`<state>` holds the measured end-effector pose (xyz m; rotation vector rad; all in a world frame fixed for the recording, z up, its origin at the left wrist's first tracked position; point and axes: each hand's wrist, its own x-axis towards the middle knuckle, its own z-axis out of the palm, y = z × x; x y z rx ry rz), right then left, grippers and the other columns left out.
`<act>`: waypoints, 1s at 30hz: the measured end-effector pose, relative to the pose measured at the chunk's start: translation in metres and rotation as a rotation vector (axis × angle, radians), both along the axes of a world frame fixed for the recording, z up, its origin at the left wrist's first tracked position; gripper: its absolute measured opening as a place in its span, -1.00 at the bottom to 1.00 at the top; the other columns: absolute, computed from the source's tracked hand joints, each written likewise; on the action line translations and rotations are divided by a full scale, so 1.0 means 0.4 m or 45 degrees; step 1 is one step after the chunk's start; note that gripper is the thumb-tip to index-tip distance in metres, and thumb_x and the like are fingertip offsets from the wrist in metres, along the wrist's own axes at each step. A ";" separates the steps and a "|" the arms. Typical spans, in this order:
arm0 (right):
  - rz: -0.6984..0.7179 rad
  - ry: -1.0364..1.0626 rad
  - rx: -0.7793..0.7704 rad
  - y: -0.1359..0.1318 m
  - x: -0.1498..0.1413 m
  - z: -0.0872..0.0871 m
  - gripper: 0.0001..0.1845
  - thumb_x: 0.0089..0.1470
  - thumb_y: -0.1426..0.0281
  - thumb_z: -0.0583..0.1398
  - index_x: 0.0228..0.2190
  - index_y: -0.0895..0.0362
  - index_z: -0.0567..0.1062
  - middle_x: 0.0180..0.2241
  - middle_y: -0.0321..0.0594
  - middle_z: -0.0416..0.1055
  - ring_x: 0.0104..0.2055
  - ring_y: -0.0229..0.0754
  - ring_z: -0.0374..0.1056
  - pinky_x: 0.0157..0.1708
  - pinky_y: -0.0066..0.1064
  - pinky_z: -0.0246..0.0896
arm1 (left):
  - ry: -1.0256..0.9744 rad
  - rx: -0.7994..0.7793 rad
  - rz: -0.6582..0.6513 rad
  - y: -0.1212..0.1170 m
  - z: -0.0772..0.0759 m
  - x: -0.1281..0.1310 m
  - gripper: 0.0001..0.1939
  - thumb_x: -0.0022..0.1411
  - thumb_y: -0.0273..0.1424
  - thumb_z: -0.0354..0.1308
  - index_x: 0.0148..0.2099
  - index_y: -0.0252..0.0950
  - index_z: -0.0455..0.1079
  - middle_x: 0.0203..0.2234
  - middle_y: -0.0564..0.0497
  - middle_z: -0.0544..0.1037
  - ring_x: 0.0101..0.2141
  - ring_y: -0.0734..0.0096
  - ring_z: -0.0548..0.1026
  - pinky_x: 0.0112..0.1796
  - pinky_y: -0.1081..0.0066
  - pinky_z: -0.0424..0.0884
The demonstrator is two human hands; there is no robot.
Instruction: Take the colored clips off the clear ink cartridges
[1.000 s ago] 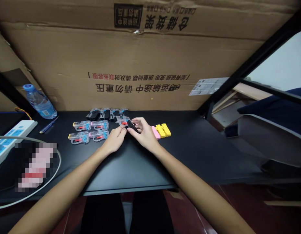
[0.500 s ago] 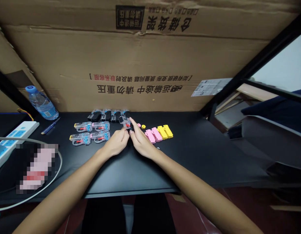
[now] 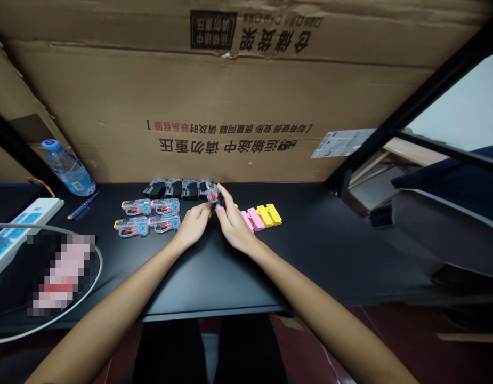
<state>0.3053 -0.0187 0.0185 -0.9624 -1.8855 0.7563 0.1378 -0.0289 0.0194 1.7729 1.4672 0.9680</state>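
Glossy clear-plastic toy pistols (image 3: 141, 226), matt brown cardboard (image 3: 230, 90), smooth, faintly shiny tabletop (image 3: 190, 290)

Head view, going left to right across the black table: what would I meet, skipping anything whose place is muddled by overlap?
Power strip → slim blue tool → four clear toy guns → left hand → held toy → right hand → yellow pieces.
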 end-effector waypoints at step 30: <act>-0.295 0.084 0.136 0.058 0.087 0.017 -0.29 0.46 0.15 -0.03 0.52 0.03 0.06 0.38 0.04 0.34 0.20 0.16 0.49 0.32 0.18 0.38 | 1.048 0.028 0.043 0.080 0.042 0.092 -0.58 0.61 -0.19 -0.13 0.18 -0.32 0.44 -0.03 -0.32 0.69 -0.02 -0.09 0.70 -0.02 0.11 0.54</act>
